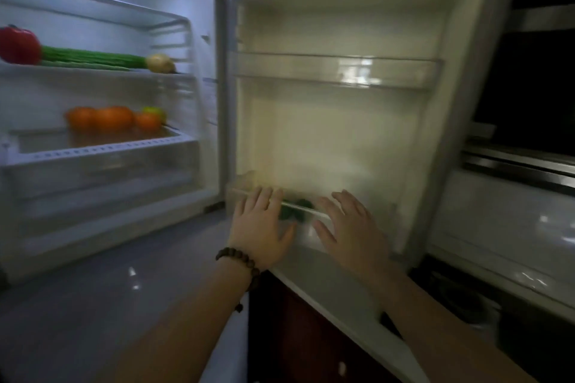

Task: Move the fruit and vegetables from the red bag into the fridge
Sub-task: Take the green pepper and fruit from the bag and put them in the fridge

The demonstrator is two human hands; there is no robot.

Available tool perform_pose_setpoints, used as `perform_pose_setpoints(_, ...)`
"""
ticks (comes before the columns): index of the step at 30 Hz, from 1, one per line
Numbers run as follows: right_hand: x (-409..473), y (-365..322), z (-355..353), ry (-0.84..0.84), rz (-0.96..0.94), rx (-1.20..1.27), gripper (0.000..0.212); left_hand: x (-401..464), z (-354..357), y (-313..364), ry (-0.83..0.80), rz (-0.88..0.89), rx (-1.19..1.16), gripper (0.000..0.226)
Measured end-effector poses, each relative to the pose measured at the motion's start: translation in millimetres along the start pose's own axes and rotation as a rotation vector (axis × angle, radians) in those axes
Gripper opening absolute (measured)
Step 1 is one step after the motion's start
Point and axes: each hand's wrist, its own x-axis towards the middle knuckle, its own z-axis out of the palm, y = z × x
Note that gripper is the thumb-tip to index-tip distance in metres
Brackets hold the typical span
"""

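Both hands are hovering spread and empty at the lowest door bin (249, 193), left hand (261, 227) and right hand (348, 227) flanking the green vegetable (294, 211) lying between them.

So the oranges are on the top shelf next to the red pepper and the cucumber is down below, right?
Not quite. The head view shows the oranges on the lower shelf, beside a small green fruit. The cucumber lies on the shelf above, next to the red pepper.
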Motion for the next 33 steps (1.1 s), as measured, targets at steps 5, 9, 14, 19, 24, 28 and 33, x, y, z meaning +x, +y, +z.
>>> perform_pose_setpoints(5, -87, 65, -60, -0.02, 0.188, -0.102, 0.063, -22, 26, 108, -0.077, 0.199, -0.11, 0.075)
perform_pose_setpoints(9, -158, 108, -108, -0.004, 0.356, -0.206, 0.056, -44, 35, 194, -0.126, 0.344, -0.234, 0.074)
perform_pose_setpoints(14, -248, 140, -160, 0.049, 0.59, -0.316, 0.052, -78, 43, 288, -0.185, 0.521, -0.393, 0.069)
perform_pose_setpoints(19, -326, 158, -204, 0.107, 0.806, -0.388, 0.051, -110, 43, 365, -0.23, 0.697, -0.449, 0.069)
perform_pose_setpoints(24, -396, 167, -233, 0.129, 0.986, -0.457, 0.05, -146, 48, 434, -0.315, 0.829, -0.54, 0.068)
perform_pose_setpoints(28, -444, 174, -248, 0.107, 1.161, -0.51, 0.053, -177, 55, 484, -0.401, 0.941, -0.577, 0.069)
perform_pose_setpoints(33, -489, 182, -270, 0.107, 1.339, -0.566, 0.055, -204, 65, 539, -0.453, 1.07, -0.62, 0.07)
